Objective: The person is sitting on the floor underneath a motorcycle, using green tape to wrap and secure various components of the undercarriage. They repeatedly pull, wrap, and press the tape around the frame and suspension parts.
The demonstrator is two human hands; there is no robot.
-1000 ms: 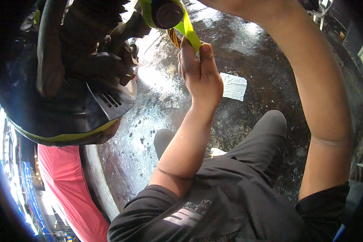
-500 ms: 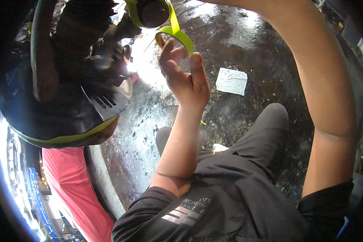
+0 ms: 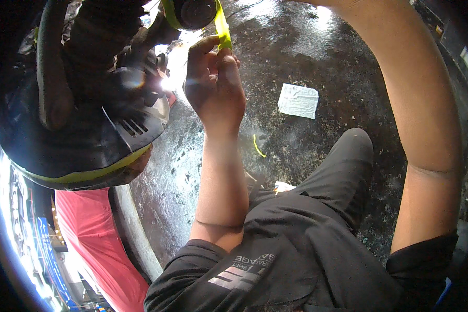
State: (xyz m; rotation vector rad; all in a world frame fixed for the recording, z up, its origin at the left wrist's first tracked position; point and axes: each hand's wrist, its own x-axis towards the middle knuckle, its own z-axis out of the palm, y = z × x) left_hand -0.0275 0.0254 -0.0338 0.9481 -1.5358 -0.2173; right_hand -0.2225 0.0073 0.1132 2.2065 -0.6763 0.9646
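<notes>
The left hand [image 3: 213, 88] has its fingers [image 3: 205, 43] pinched on a neon-yellow strip [image 3: 223, 28] beside a dark round part [image 3: 196, 13]. The right hand's fingers are out of sight; I can't tell their state.

At one o'clock the upper edge cuts off the right forearm [image 3: 421, 109], leaving the right hand out of view. Toward twelve, the same edge crops the yellow-green strip [image 3: 222, 23], and the left hand [image 3: 216, 93] hides its lower end. The round dark part [image 3: 197, 13] beside it is cropped too. At ten o'clock, shadow obscures detail in the black machine [image 3: 23, 148]. At four, a white scrap [image 3: 283, 186] is too small to identify. At eight, the bright background [image 3: 28, 244] blurs.
</notes>
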